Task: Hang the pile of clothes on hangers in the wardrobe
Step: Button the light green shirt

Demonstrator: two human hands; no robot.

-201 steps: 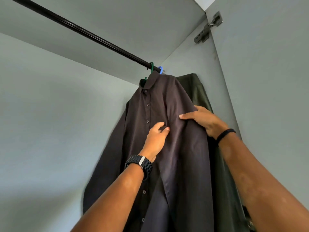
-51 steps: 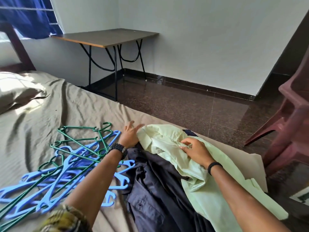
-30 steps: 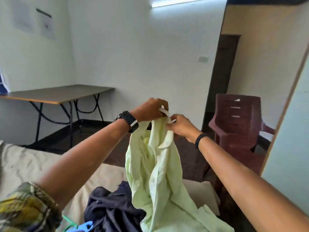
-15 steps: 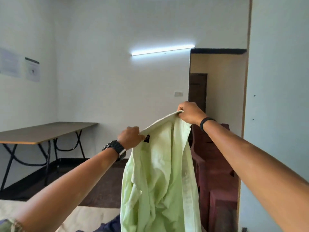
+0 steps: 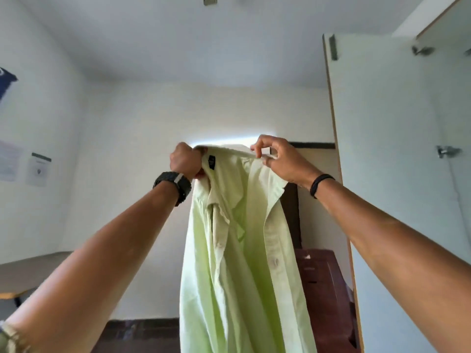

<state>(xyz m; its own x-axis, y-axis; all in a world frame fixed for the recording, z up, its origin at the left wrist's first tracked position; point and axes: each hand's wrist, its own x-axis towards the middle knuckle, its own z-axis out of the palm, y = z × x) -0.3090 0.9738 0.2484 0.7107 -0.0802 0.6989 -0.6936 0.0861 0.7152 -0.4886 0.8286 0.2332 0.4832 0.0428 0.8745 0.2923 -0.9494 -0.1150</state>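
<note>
Bright, evenly lit room; tube light (image 5: 229,139) glares, edges bend.

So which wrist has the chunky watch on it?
The left hand's wrist: a thick black watch. The right hand's wrist has only a thin black band.

Pale green shirt (image 5: 239,263), held up by its collar, hanging unbuttoned

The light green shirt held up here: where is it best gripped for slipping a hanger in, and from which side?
Probably at the collar, from above, a hand at each end. The light green shirt hangs open-fronted from there, body falling straight. The left hand and right hand already pinch it that way.
</note>
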